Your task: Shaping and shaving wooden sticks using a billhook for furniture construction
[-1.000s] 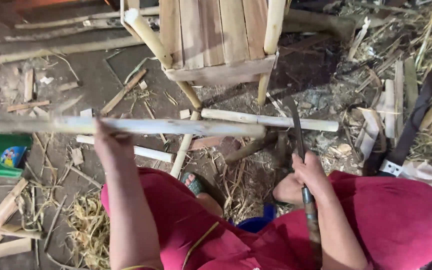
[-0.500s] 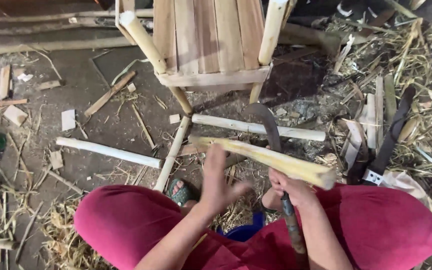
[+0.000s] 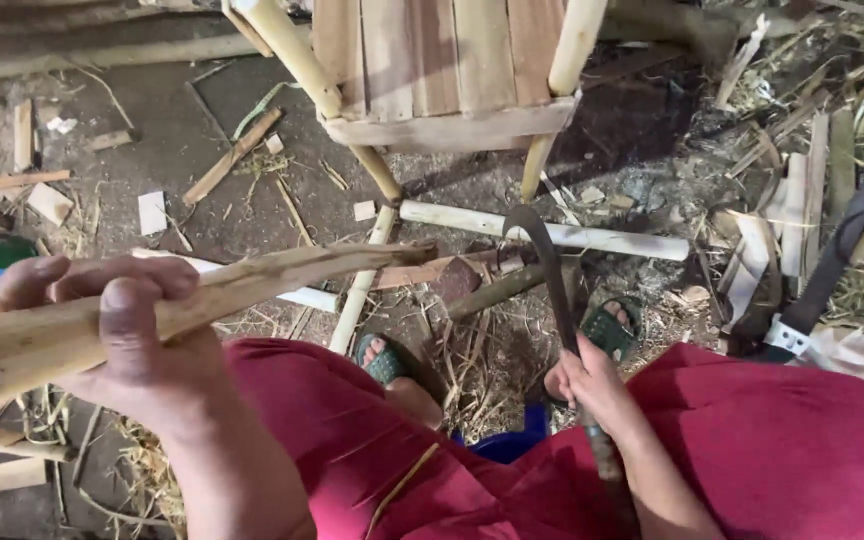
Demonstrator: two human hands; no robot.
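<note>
The left hand (image 3: 117, 335) is wrapped around a partly stripped pole (image 3: 242, 285), the right hand (image 3: 587, 385) closed on a curved knife (image 3: 552, 280), its blade held apart from the wood.

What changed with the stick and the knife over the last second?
The left hand lifted the long stick off the ground and drew it in close, now pointing away from the person. The right hand kept gripping the curved knife; the wooden chair stayed put.
</note>
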